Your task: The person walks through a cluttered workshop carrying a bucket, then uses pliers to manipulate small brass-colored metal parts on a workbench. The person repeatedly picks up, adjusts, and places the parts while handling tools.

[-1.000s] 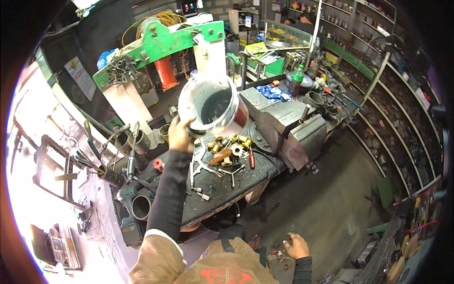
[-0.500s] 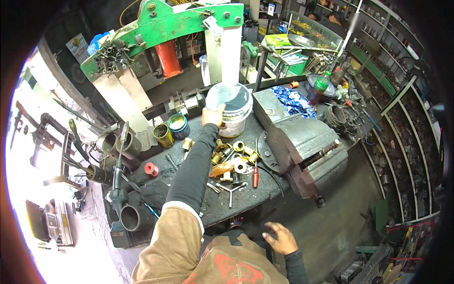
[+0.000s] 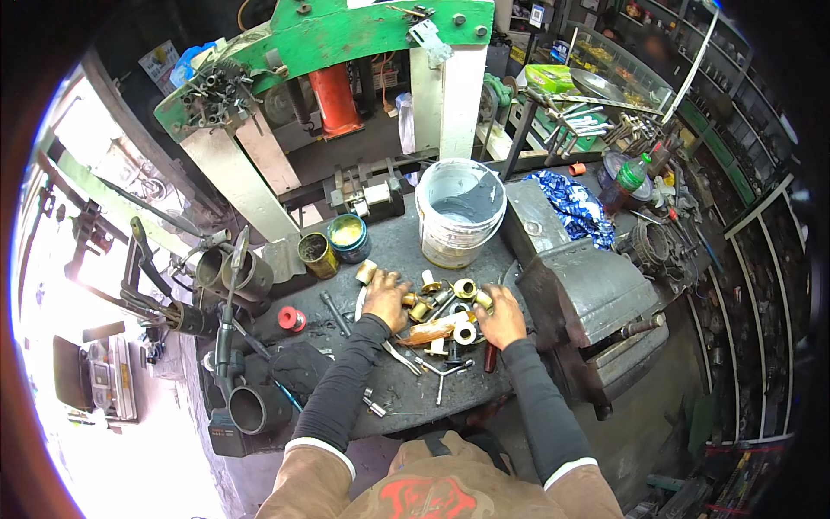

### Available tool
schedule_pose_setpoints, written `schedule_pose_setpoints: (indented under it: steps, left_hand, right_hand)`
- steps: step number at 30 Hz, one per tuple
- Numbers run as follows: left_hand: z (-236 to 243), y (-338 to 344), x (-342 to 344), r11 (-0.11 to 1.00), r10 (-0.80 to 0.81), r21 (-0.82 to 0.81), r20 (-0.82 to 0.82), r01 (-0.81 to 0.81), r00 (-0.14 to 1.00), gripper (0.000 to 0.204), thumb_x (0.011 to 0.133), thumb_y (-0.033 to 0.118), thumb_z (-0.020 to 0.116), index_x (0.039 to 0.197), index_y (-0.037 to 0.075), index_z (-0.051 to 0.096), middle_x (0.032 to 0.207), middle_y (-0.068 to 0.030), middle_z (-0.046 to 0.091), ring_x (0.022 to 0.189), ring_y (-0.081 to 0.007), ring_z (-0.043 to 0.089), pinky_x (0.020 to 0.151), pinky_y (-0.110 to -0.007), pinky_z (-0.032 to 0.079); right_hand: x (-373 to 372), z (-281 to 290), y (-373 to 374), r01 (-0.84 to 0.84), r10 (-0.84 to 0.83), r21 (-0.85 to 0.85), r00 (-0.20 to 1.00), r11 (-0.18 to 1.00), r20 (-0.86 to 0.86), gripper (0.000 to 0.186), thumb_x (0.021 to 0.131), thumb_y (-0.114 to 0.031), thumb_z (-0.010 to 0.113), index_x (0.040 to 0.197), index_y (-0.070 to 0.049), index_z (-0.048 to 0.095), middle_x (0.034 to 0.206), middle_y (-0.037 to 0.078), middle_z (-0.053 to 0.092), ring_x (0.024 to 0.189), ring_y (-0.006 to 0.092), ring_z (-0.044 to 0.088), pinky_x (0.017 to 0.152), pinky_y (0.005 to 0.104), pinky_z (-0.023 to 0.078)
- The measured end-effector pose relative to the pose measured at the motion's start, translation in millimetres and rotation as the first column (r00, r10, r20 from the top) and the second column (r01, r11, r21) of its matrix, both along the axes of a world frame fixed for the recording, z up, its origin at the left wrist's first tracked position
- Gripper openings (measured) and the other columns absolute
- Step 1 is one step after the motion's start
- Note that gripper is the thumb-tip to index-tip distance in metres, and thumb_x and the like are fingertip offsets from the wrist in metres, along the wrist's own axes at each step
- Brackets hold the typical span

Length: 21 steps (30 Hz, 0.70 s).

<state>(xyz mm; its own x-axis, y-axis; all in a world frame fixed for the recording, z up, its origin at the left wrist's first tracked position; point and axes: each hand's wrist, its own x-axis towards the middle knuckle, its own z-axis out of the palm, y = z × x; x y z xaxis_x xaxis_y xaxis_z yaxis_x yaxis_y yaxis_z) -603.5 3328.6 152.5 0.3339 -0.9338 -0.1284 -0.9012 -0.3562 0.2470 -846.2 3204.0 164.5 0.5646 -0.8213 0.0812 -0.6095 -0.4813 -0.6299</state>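
Observation:
A pile of brass-coloured flanged bushings and metal bits lies on the dark workbench. My left hand rests at the pile's left side, fingers spread and touching the parts. At the right side is my right hand, its fingers apart and bent against the bushings; what lies under its fingertips is partly hidden. Among the parts sits an orange-brown wrapped piece. A three-armed wrench lies in front of the pile. The screwdriver's red handle shows beside my right wrist.
Behind the pile stands a white bucket with grey paste inside. Two small open cans, a yellow one and a blue one, are at its left. A large vise fills the right side. A green press frame rises behind.
My left hand has left the bucket's rim and come down to the pile. My right hand has risen from near my body to the pile's right side.

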Motion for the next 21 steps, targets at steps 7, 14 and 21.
schedule_pose_setpoints:
  steps: [7,14,21]
  left_hand:
    - [-29,-2,-5,0.974,0.145,-0.142,-0.200,-0.175,0.969,0.051,0.077,-0.001,0.071,0.128,0.007,0.067,0.128,-0.0177,0.067,0.125,-0.0364,0.059,0.110,-0.044,0.043]
    - [1,44,-25,0.740,-0.134,-0.224,-0.973,-0.634,0.188,0.061,0.081,-0.011,0.076,0.137,-0.003,0.053,0.129,-0.0119,0.064,0.122,-0.0203,0.062,0.108,-0.033,0.051]
    - [45,75,-76,0.726,-0.312,-0.261,-0.950,-0.637,0.033,0.061,0.085,-0.002,0.080,0.139,-0.001,0.051,0.131,-0.0117,0.063,0.121,-0.0194,0.062,0.107,-0.033,0.050]
  right_hand:
    - [48,17,-17,-0.101,0.089,0.001,0.871,0.995,-0.484,0.071,0.088,-0.035,0.073,0.152,-0.017,0.048,0.153,0.014,0.050,0.142,0.0339,0.045,0.113,0.0601,0.034]
    - [33,17,-4,-0.238,0.235,0.046,0.875,0.970,-0.424,0.062,0.090,-0.033,0.071,0.146,-0.013,0.055,0.150,0.010,0.053,0.139,0.0309,0.048,0.114,0.0524,0.035]
    - [-2,68,59,-0.310,0.264,0.165,0.932,0.936,0.250,0.030,0.092,-0.020,0.074,0.116,-0.002,0.069,0.105,0.014,0.073,0.097,0.0316,0.070,0.088,0.0394,0.053]
